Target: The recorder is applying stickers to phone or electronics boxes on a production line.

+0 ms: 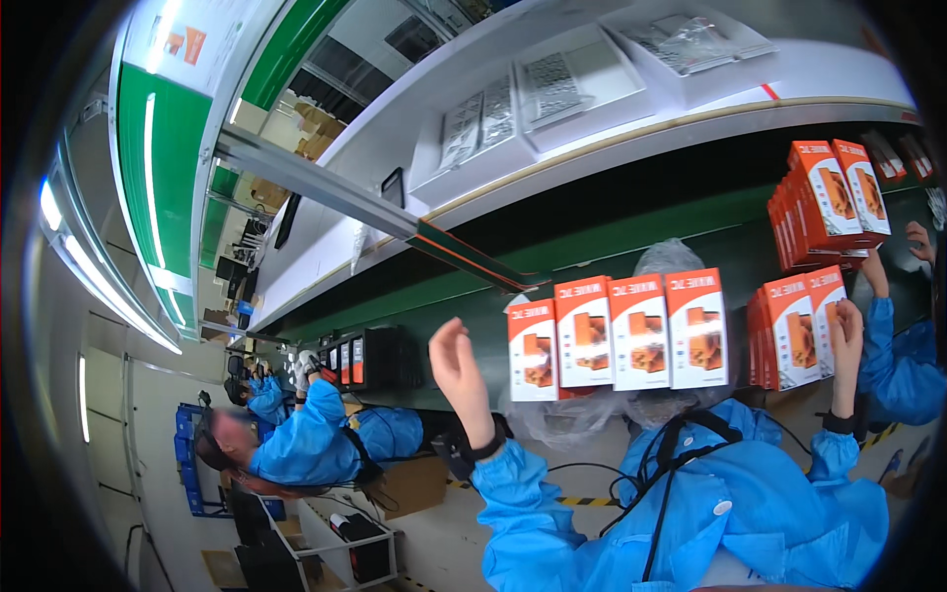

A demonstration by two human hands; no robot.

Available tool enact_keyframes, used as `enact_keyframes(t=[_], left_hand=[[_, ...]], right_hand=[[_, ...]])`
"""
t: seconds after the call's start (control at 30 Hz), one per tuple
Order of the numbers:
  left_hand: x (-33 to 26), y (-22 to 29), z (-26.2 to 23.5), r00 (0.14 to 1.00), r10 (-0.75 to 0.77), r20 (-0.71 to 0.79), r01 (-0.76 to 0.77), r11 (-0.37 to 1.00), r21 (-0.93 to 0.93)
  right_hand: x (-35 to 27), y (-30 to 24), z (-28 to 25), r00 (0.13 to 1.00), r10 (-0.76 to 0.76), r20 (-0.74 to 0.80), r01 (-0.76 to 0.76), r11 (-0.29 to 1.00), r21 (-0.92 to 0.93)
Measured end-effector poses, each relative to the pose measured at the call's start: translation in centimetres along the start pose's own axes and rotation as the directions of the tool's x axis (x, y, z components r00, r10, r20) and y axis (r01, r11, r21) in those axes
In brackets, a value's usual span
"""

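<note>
the left hand (pixel 460 363) is empty, fingers loosely bent; at its three o'clock is a row of four orange-and-white cartons (pixel 641 340). the right hand (pixel 846 340) rests against a carton stack (pixel 789 331) at its nine o'clock; whether it grips, i cannot tell. at its one o'clock, a co-worker's hand (pixel 874 275) is beside a taller stack (pixel 824 202) of similar cartons.

Factory interior | blue-smocked workers (pixel 314 439) line a green bench (pixel 434 304), left and right | matching cartons (pixel 641 331) stand right of centre | white trays (pixel 609 74), top | hazard tape (pixel 589 501), lower centre
</note>
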State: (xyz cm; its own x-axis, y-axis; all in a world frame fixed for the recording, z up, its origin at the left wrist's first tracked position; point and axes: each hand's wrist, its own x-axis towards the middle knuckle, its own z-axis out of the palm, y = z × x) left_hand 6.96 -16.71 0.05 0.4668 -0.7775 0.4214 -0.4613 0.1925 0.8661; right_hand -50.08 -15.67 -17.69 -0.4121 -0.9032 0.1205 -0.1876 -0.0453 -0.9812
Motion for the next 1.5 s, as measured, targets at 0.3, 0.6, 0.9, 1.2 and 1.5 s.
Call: enact_keyframes(t=[0.3,0.6,0.9,1.2,1.5], left_hand=[[15.9,-8.3,-7.6,0.933,0.326,-0.154,-0.228,0.863,0.450],[29.4,-19.1,-13.3,0.888,0.459,0.016,-0.212,0.378,0.901],[32.5,-19.9,-13.2,0.816,0.574,0.071,-0.305,0.323,0.896],[26.5,-15.7,-13.7,0.835,0.545,0.081,-0.434,0.561,0.705],[7.7,-9.2,-14.8,0.572,0.766,0.292,-0.788,0.415,0.454]], right_hand=[[-5.8,-3.5,10.1,0.996,-0.050,-0.078,0.047,0.998,-0.033],[-11.3,-5.7,13.9,0.979,0.024,-0.201,-0.034,0.998,-0.048],[-12.9,-7.0,16.7,0.977,-0.002,-0.213,-0.012,0.998,-0.063],[-13.8,-15.9,29.3,0.963,-0.015,0.271,-0.015,0.994,0.109],[-17.9,-23.4,43.4,0.183,-0.097,0.978,-0.633,0.750,0.193]])
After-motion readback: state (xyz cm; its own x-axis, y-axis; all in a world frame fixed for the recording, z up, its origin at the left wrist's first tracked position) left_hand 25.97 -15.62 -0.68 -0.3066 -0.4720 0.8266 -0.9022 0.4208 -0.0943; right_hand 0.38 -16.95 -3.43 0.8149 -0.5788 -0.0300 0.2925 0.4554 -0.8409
